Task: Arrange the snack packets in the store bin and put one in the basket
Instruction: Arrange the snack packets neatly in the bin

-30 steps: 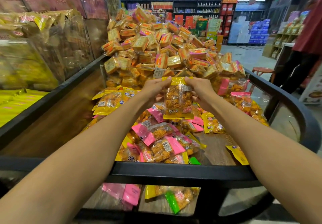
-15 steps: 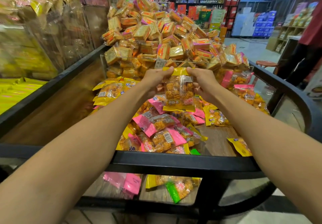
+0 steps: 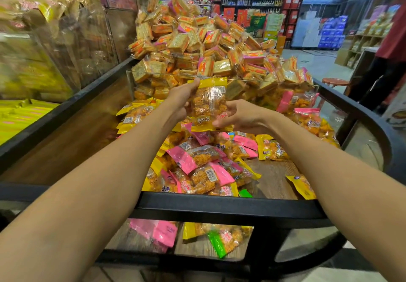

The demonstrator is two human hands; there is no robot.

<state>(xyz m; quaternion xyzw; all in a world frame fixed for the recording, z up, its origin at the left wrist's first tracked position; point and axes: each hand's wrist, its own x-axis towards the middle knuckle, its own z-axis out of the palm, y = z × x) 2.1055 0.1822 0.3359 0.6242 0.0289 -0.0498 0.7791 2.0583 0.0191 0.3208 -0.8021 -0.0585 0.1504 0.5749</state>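
I hold a yellow-edged clear snack packet point(image 3: 207, 104) upright above the store bin point(image 3: 219, 208). My left hand point(image 3: 183, 96) grips its top left corner. My right hand point(image 3: 238, 116) holds its lower right edge, fingers curled under it. Below lie loose pink and yellow snack packets point(image 3: 197, 161) on the bin's wooden floor. No basket is in view.
A clear divider point(image 3: 219, 77) holds back a tall heap of orange cracker packs point(image 3: 208, 42). More packets point(image 3: 217, 237) lie on a lower shelf. Yellow goods point(image 3: 19, 115) fill the left bin. A person in red point(image 3: 393, 40) and a stool point(image 3: 335, 83) stand at right.
My right hand has slid from the packet's top corner down to its lower right edge. The packet is slightly lower and tilted; the left hand still holds the top.
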